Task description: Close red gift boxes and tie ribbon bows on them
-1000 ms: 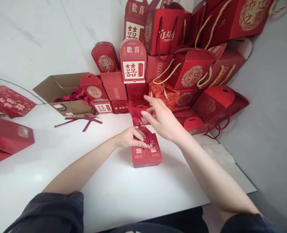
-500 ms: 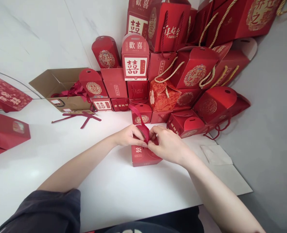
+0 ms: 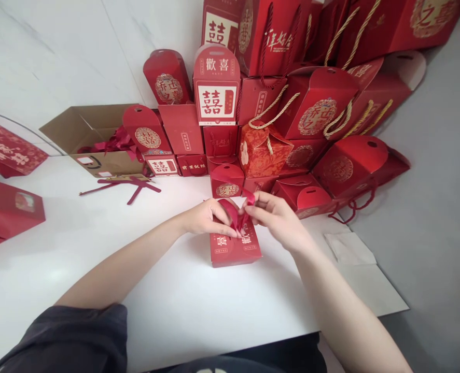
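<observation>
A red gift box (image 3: 235, 253) with pale characters on its top lies on the white table in front of me. Dark red ribbon (image 3: 231, 210) loops above the box's top. My left hand (image 3: 208, 219) is closed, pinching the ribbon's loop low down near the lid. A little to the right, my right hand (image 3: 275, 215) grips the other stretch of the ribbon between thumb and fingers, lifted just off the box. The fingers partly cover where the ribbon meets the box.
Stacked red gift boxes (image 3: 183, 129) and bags stand along the back wall and right side. At the left, an open cardboard box (image 3: 115, 165) holds more ribbon, with loose ribbon strips (image 3: 136, 187) before it. Another red box (image 3: 10, 212) sits at far left.
My right hand has moved slightly up and right, drawing the ribbon with it and uncovering more of the box's top. The left hand stays pinched in place.
</observation>
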A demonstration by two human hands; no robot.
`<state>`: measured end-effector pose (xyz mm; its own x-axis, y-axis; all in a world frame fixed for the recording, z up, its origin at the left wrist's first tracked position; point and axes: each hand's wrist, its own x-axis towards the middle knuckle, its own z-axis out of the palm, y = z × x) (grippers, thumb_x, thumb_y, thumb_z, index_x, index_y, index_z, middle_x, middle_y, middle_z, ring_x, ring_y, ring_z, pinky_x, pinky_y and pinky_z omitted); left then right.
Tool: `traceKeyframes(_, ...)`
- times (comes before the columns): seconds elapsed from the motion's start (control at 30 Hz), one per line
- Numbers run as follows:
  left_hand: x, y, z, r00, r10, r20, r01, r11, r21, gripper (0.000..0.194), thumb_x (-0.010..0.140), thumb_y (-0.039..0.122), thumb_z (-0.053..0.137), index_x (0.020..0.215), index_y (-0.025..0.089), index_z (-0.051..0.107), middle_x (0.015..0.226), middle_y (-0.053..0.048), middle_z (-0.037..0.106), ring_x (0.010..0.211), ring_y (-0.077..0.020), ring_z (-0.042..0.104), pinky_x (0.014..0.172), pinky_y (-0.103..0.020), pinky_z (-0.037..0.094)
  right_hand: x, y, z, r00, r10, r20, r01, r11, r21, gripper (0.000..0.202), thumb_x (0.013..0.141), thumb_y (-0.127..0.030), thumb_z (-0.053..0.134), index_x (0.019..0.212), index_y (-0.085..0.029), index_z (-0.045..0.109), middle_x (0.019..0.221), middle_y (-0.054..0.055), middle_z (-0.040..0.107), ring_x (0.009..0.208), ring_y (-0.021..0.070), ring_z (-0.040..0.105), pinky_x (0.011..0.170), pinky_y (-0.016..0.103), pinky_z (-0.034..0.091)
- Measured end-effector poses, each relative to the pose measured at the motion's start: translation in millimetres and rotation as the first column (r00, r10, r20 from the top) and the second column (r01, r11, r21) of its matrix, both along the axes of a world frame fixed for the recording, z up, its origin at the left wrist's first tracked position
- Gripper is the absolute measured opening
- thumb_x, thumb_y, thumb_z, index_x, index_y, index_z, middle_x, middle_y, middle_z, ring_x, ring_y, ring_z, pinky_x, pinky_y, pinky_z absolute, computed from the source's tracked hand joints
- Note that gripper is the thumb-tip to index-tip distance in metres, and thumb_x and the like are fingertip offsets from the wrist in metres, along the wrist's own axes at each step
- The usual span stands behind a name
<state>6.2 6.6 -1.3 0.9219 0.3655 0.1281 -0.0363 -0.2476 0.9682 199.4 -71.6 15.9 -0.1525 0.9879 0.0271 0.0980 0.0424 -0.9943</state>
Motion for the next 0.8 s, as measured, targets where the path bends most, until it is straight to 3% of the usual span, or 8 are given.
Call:
traceKeyframes(0.17, -1.0, 0.9, 1.5, 0.999, 0.016, -0.048, -0.014, 0.999, 0.032, 0.008, 0.074, 0.025, 0.078, 0.080, 0.021, 0.080, 0.084, -0.011, 0.077, 0.085, -0.0205, 0.070, 0.080, -0.031, 0.055, 27.5, 9.0, 0.6, 0.928, 0.067, -0.366, -0.100, 0.992, -0.071, 0.030, 0.086, -0.047, 0.060, 0.076, -0.019, 0.056, 0.074, 0.001, 0.060, 0.051, 0.0081, 0.037, 0.049, 0.024, 0.030)
traceKeyframes(0.3, -2.6, 3.1, 5.4, 0.993, -0.011, -0.118, 0.011, 1.000, 0.003, 0.010, 0.078, 0.027, 0.074, 0.084, 0.022, 0.080, 0.086, -0.010, 0.077, 0.089, -0.0197, 0.069, 0.083, -0.030, 0.053, 35.7, 5.9, 3.7, 0.872, 0.046, -0.487, -0.002, 0.996, 0.090, 0.038, 0.090, -0.047, 0.055, 0.063, -0.021, 0.048, 0.055, -0.004, 0.043, 0.046, 0.0097, 0.027, 0.045, 0.024, 0.025)
traceKeyframes(0.4, -3.9, 3.7, 11.5, 0.980, -0.055, -0.190, 0.044, 0.997, -0.060, 0.017, 0.082, 0.030, 0.070, 0.091, 0.019, 0.079, 0.085, -0.010, 0.076, 0.086, -0.0185, 0.068, 0.078, -0.027, 0.053, 29.3, -5.7, 16.6, 0.842, 0.179, -0.509, -0.042, 0.962, 0.269, 0.036, 0.094, -0.038, 0.051, 0.063, -0.021, 0.052, 0.052, -0.004, 0.043, 0.048, 0.0104, 0.032, 0.047, 0.025, 0.029)
traceKeyframes(0.47, -4.2, 2.8, 17.0, 0.978, -0.059, -0.200, 0.044, 0.996, -0.079, 0.022, 0.084, 0.034, 0.067, 0.084, 0.016, 0.079, 0.074, -0.007, 0.074, 0.074, -0.0157, 0.066, 0.069, -0.024, 0.052, 15.3, -16.0, 32.0, 0.861, 0.307, -0.405, -0.150, 0.915, 0.376, 0.034, 0.097, -0.033, 0.047, 0.067, -0.021, 0.058, 0.056, -0.003, 0.052, 0.050, 0.0100, 0.041, 0.051, 0.025, 0.035)
traceKeyframes(0.53, -4.1, 1.3, 22.5, 0.977, -0.055, -0.206, 0.037, 0.995, -0.089, 0.030, 0.085, 0.037, 0.066, 0.070, 0.012, 0.076, 0.060, -0.004, 0.067, 0.059, -0.0120, 0.060, 0.057, -0.022, 0.047, -7.6, -25.5, 48.2, 0.892, 0.426, -0.152, -0.327, 0.840, 0.432, 0.030, 0.097, -0.028, 0.047, 0.073, -0.020, 0.062, 0.069, 0.000, 0.062, 0.061, 0.0111, 0.055, 0.057, 0.025, 0.043)
traceKeyframes(0.6, -3.9, -0.1, 26.2, 0.970, -0.032, -0.241, 0.007, 0.995, -0.103, 0.034, 0.085, 0.037, 0.066, 0.065, 0.011, 0.074, 0.058, -0.003, 0.066, 0.054, -0.0108, 0.057, 0.055, -0.022, 0.046, -37.5, -32.2, 58.2, 0.826, 0.526, 0.203, -0.553, 0.687, 0.472, 0.024, 0.094, -0.028, 0.053, 0.074, -0.019, 0.062, 0.073, 0.001, 0.065, 0.067, 0.0127, 0.059, 0.064, 0.026, 0.047)
traceKeyframes(0.67, -4.0, -0.9, 27.4, 0.959, -0.005, -0.285, -0.030, 0.993, -0.118, 0.028, 0.084, 0.036, 0.067, 0.073, 0.012, 0.077, 0.072, -0.006, 0.073, 0.066, -0.0140, 0.065, 0.066, -0.024, 0.051, -70.1, -35.7, 56.5, 0.708, 0.444, 0.549, -0.699, 0.552, 0.455, 0.023, 0.095, -0.025, 0.049, 0.079, -0.017, 0.063, 0.075, 0.003, 0.068, 0.071, 0.0162, 0.061, 0.060, 0.028, 0.046)
traceKeyframes(0.8, -5.0, -1.8, 25.2, 0.954, -0.006, -0.299, -0.036, 0.990, -0.134, 0.022, 0.083, 0.034, 0.068, 0.090, 0.016, 0.079, 0.099, -0.011, 0.076, 0.095, -0.0206, 0.069, 0.087, -0.029, 0.052, -124.0, -36.4, 23.7, 0.427, 0.163, 0.889, -0.820, 0.485, 0.305, 0.031, 0.089, -0.007, 0.038, 0.080, -0.016, 0.066, 0.081, 0.007, 0.071, 0.065, 0.0178, 0.062, 0.049, 0.029, 0.043)
